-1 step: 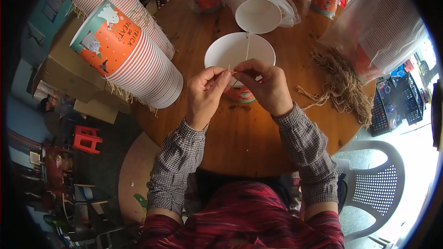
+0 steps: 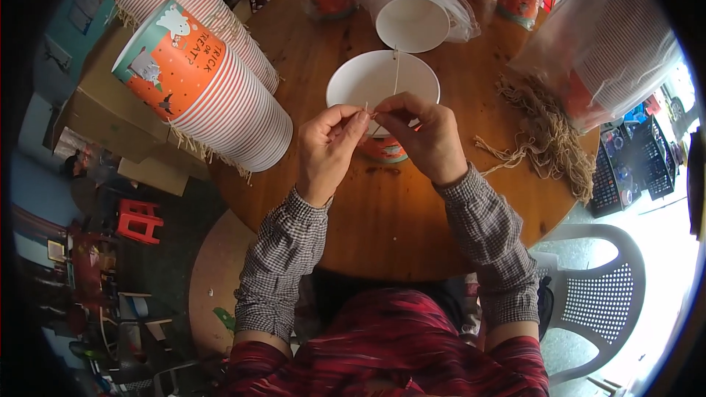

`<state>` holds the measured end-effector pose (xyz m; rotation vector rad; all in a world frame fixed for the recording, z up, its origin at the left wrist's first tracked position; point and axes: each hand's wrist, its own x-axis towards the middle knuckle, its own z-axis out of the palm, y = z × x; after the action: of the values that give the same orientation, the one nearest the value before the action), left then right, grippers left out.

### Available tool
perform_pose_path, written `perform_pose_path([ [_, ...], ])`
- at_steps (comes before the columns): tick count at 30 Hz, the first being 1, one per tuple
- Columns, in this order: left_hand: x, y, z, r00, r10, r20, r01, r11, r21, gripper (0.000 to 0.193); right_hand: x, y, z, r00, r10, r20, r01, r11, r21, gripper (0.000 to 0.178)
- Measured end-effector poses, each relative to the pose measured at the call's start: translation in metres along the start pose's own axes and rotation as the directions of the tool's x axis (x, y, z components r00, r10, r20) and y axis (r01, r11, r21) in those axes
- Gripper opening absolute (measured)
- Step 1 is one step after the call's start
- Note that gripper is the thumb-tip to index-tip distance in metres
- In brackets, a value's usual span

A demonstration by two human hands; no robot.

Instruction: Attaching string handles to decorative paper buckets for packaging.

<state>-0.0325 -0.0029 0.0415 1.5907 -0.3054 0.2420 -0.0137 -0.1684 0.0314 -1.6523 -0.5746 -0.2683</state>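
Observation:
A round paper bucket, white inside and orange printed outside, stands open end up on the table in front of me. A thin pale string runs from a spot at its far rim, across the opening, to my fingers. Above the near rim, my left hand is closed in a pinch, with a short end of string standing up between thumb and forefinger. My right hand pinches the string close beside it, the fingertips almost touching. The fingers hide the near rim and whatever loop or knot lies between them.
Nested printed buckets lean at the left of the round wooden table. A bundle of tan strings lies at the right. Plastic-wrapped white buckets lie behind, and a bagged stack stands far right. A grey chair is nearby.

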Motion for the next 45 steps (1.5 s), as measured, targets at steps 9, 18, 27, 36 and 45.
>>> perform_pose_path([
  [9,0.0,-0.006,0.0,0.986,0.153,-0.06,-0.139,0.972,0.187,0.007,-0.004,-0.005,0.008,0.987,-0.118,-0.111,0.108,0.989,-0.099,0.009],
  [18,-0.003,-0.003,0.004,0.975,0.214,-0.056,-0.19,0.94,0.284,0.009,-0.005,-0.003,0.01,0.979,-0.158,-0.125,0.145,0.984,-0.106,0.009],
  [27,0.004,0.006,-0.009,0.98,-0.178,0.094,0.185,0.98,-0.069,0.013,-0.002,-0.008,0.003,0.957,-0.284,-0.051,0.257,0.919,-0.298,0.015],
  [36,0.001,0.004,-0.017,0.844,-0.354,0.403,0.533,0.643,-0.551,0.017,-0.003,0.003,0.003,0.974,-0.226,-0.032,0.228,0.968,0.105,0.017],
  [45,-0.005,0.005,-0.011,0.906,-0.325,0.27,0.422,0.719,-0.552,0.014,-0.007,-0.004,0.002,0.951,-0.309,-0.016,0.307,0.949,-0.065,0.019],
])
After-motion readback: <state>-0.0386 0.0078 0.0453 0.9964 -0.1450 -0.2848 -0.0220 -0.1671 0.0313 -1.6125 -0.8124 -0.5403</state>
